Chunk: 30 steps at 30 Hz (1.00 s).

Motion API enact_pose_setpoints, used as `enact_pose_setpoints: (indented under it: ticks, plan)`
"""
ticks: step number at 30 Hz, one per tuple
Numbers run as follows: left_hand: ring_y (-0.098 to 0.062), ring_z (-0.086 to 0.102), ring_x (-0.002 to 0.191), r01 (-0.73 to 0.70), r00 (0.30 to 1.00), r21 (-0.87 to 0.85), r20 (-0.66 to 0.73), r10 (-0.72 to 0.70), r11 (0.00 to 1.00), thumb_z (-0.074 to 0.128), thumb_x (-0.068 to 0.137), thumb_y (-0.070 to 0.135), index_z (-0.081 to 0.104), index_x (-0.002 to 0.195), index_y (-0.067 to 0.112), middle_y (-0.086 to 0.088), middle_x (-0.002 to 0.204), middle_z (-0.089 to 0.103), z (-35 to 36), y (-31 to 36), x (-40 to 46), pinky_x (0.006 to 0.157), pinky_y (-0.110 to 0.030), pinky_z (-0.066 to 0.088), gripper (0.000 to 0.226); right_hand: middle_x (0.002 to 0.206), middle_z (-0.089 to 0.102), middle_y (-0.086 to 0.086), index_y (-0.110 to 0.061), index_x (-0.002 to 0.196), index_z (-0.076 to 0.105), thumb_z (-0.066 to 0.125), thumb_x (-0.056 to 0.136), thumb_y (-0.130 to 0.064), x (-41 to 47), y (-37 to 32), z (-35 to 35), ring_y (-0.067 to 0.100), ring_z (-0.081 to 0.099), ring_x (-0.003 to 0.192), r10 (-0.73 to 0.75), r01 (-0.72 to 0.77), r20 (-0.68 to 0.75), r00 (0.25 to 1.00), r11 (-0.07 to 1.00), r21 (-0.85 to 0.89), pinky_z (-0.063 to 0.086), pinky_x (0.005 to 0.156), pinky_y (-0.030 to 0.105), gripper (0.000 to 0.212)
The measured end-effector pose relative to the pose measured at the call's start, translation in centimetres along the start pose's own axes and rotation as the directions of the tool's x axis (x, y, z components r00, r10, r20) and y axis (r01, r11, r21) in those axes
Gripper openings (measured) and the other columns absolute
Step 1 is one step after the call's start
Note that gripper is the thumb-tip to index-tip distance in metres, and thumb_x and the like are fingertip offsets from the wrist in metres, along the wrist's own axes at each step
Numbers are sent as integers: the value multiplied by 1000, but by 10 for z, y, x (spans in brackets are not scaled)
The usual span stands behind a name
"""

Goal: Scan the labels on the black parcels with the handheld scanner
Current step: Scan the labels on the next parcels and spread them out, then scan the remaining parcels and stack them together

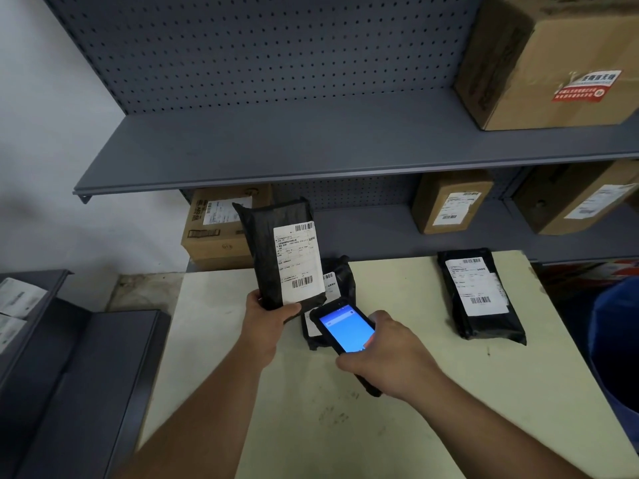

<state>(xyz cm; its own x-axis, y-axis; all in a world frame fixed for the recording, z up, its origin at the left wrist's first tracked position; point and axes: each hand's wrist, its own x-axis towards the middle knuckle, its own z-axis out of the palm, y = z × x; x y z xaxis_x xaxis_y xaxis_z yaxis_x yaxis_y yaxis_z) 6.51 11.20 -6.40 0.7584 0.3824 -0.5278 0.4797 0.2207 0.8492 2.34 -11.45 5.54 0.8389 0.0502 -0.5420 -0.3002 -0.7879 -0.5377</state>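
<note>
My left hand [268, 316] grips the bottom of a black parcel [264, 247] and holds it upright above the table, its white barcode label [299, 262] facing me. My right hand [387, 354] holds the handheld scanner [345, 328], screen lit blue, its top end pointing at the lower edge of that parcel. A second black parcel [340, 274] lies on the pale table [397, 409], partly hidden behind the held parcel and the scanner. A third black parcel [480, 299] lies flat at the table's right, label up.
Grey metal shelving [311, 153] with a pegboard back stands behind the table. Cardboard boxes sit on it: one at upper right [553, 60], others on the lower shelf [214, 233] [449, 202]. A blue bin [615, 340] stands at the right, a dark grey unit [69, 375] at the left.
</note>
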Motion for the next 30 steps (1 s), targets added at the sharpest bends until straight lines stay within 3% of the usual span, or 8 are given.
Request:
enact_pose_setpoints:
  ticks: [4, 9, 15, 20, 26, 30]
  plan:
    - [-30, 66, 116, 22, 999, -2, 23, -22, 1000, 83, 80, -6, 44, 142, 14, -5, 127, 65, 13, -2, -2, 106, -51, 55, 76, 100, 64, -4, -23, 113, 52, 81, 73, -43, 2, 9, -6, 16, 68, 87, 15, -15, -8, 1000, 1000, 18, 53, 65, 32, 52]
    - [-16, 70, 94, 55, 996, -12, 78, -54, 998, 80, 84, -4, 50, 130, 14, 4, 106, 67, 43, -3, -8, 74, -31, 59, 58, 99, 64, -2, -22, 112, 52, 81, 73, -42, 6, 25, -20, 18, 69, 86, 41, -40, -29, 999, 998, 51, 54, 65, 33, 52]
    - [-21, 79, 101, 125, 970, 25, 208, -127, 992, 80, 87, 6, 73, 123, 14, -5, 114, 81, 85, -18, -10, 84, -31, 63, 38, 98, 66, -1, -22, 109, 52, 81, 73, -42, 12, 51, -39, 19, 71, 84, 77, -73, -46, 996, 994, 83, 54, 63, 33, 51]
    - [-22, 76, 101, 208, 949, 47, 231, -213, 977, 85, 84, 15, 78, 109, 11, -16, 110, 81, 127, -32, -14, 94, -34, 60, 26, 96, 65, -1, -21, 106, 52, 81, 72, -41, 18, 77, -57, 19, 70, 82, 112, -105, -61, 992, 988, 112, 53, 63, 33, 49]
    - [-21, 77, 106, 233, 939, 56, 246, -240, 971, 85, 85, 15, 77, 115, 8, -8, 110, 82, 174, -54, -18, 93, -34, 62, 32, 89, 66, 0, -23, 99, 51, 81, 69, -40, 26, 111, -77, 19, 67, 72, 158, -147, -64, 985, 977, 154, 55, 61, 34, 47]
    - [-23, 77, 107, 268, 926, 83, 254, -281, 960, 83, 87, 13, 76, 117, 5, -11, 113, 81, 198, -69, -18, 96, -37, 61, 32, 90, 70, 1, -24, 106, 52, 81, 68, -39, 30, 130, -88, 22, 75, 76, 184, -171, -63, 981, 970, 170, 63, 66, 39, 50]
